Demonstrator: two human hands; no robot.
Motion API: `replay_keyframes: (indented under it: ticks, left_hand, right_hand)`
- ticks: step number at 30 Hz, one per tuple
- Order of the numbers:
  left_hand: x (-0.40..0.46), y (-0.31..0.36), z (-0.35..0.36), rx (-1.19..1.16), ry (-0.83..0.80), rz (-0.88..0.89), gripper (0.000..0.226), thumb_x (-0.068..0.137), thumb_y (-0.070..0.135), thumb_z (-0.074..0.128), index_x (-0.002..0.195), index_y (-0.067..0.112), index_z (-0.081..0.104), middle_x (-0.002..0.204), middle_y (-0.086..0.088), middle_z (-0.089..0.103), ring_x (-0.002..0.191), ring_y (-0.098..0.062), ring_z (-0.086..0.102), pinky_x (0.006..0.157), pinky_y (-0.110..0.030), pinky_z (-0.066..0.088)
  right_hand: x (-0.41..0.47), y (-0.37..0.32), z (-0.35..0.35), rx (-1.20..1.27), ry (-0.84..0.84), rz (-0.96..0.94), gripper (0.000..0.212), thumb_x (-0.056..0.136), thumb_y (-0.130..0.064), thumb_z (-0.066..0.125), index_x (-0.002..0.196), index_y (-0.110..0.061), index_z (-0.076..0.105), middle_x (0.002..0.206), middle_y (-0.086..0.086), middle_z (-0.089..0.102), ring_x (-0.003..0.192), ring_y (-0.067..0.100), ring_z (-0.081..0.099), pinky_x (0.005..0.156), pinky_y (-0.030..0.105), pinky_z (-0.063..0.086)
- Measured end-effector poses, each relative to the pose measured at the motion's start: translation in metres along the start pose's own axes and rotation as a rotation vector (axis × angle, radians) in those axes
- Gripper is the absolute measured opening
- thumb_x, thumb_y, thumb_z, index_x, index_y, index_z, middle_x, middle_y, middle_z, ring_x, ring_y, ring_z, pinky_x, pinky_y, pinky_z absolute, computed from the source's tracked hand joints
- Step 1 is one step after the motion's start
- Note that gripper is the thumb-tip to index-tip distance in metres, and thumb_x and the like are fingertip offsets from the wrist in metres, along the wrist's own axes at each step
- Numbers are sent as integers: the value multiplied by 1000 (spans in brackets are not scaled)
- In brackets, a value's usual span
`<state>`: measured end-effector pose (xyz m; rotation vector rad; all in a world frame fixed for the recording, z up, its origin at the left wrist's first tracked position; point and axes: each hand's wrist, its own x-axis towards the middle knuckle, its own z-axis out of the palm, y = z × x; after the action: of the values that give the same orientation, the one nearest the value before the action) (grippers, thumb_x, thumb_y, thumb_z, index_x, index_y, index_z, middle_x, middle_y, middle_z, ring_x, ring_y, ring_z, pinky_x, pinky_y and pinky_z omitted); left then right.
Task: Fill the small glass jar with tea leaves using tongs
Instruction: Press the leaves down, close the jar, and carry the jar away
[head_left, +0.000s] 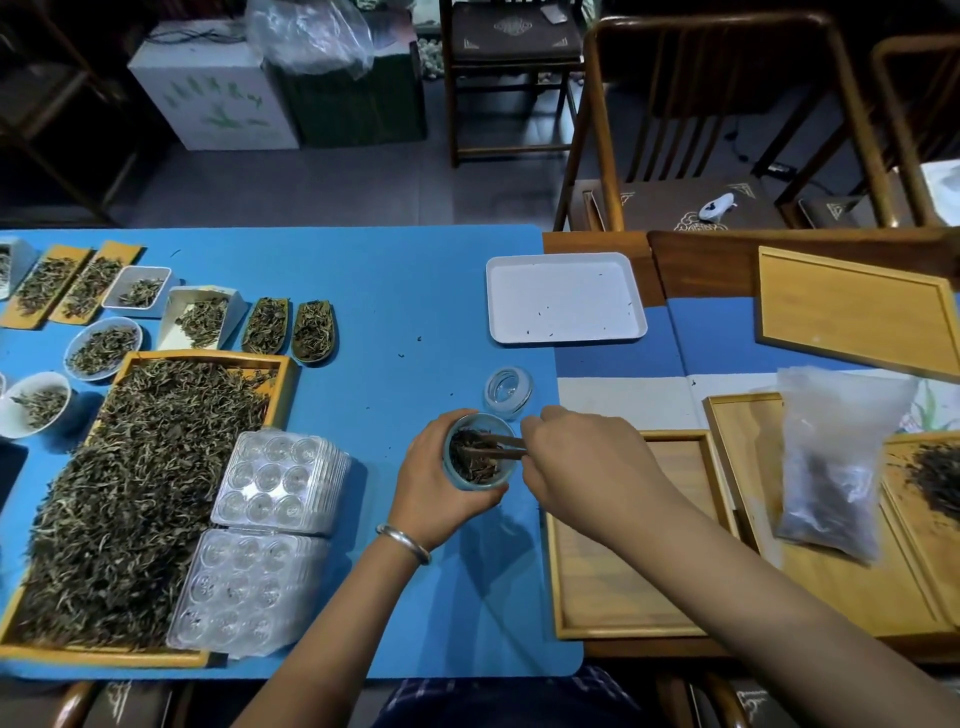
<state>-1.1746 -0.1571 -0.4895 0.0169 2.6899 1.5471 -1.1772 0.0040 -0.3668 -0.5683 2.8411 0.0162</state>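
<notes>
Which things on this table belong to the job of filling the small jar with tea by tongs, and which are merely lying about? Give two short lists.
In use:
left hand gripping the small glass jar
right hand holding the tongs, tips in the jar
tea leaves in the jar
jar lid, set behind

Lying about:
white tray
stacked plastic moulds
big tray of loose tea
plastic bag
</notes>
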Motion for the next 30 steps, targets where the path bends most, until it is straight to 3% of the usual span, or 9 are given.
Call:
replay_keyframes:
  ticks: [4, 7, 10, 18, 22, 25, 27, 30]
  left_hand:
    - [1, 5, -1, -4, 12, 15, 68, 52, 29, 85, 112, 37, 55, 109, 16, 63, 104, -6, 60, 89, -37, 51]
    - [1, 7, -5, -19, 10, 17, 68, 51, 27, 84, 111, 40, 54, 108, 17, 63, 103, -5, 60, 89, -37, 51]
    - [1, 5, -8, -16, 0, 14, 68, 53, 29, 84, 114, 32, 56, 111, 14, 63, 105, -7, 60, 91, -39, 51]
    - [0, 1, -11, 4, -23, 32, 69, 53, 28, 86, 115, 32, 55, 112, 12, 63, 106, -12, 61, 91, -43, 50]
    - [-2, -1, -11, 9, -38, 25, 69, 53, 30, 86, 115, 32, 55, 112, 14, 63, 106, -10, 60, 91, -41, 50]
    - [-1, -1, -11, 6, -47, 29, 69, 53, 29, 85, 115, 30, 55, 111, 14, 63, 105, -8, 60, 91, -39, 51]
    - [-1, -2, -11, 7, -60, 39, 69, 53, 30, 84, 116, 30, 55, 112, 13, 63, 105, -8, 60, 91, -38, 51]
    - [0, -2, -9, 1, -77, 52, 69, 53, 29, 86, 115, 31, 56, 111, 14, 63, 105, -8, 60, 90, -36, 51]
  right_hand:
    - [3, -4, 7, 3, -67, -13, 2, 92, -16, 47, 90, -17, 47, 79, 0, 36, 69, 26, 55, 42, 28, 13]
    - [0, -5, 9, 19, -39, -28, 11, 90, -18, 47, 84, -20, 38, 78, 0, 36, 72, 28, 56, 42, 29, 12]
    - [-3, -5, 7, 0, 1, -43, 15, 90, -20, 47, 84, -21, 34, 75, 0, 33, 62, 27, 45, 42, 29, 11]
    - [2, -12, 15, -20, -14, -3, 21, 88, -12, 52, 86, -19, 32, 65, -2, 19, 45, 16, 21, 41, 29, 11]
    - [-3, -10, 12, -5, -14, 9, 10, 89, -16, 51, 91, -18, 41, 73, 0, 28, 50, 22, 29, 41, 29, 10]
    - [-8, -10, 10, -3, -24, 14, 11, 90, -17, 49, 87, -18, 38, 72, -1, 27, 56, 26, 42, 41, 30, 10]
    - [-8, -11, 10, 14, -41, 20, 4, 90, -15, 48, 92, -16, 45, 76, 0, 35, 69, 28, 56, 42, 29, 11]
    - [-8, -13, 12, 48, -42, 29, 9, 91, -15, 48, 99, -14, 48, 86, 4, 47, 77, 29, 60, 42, 29, 15]
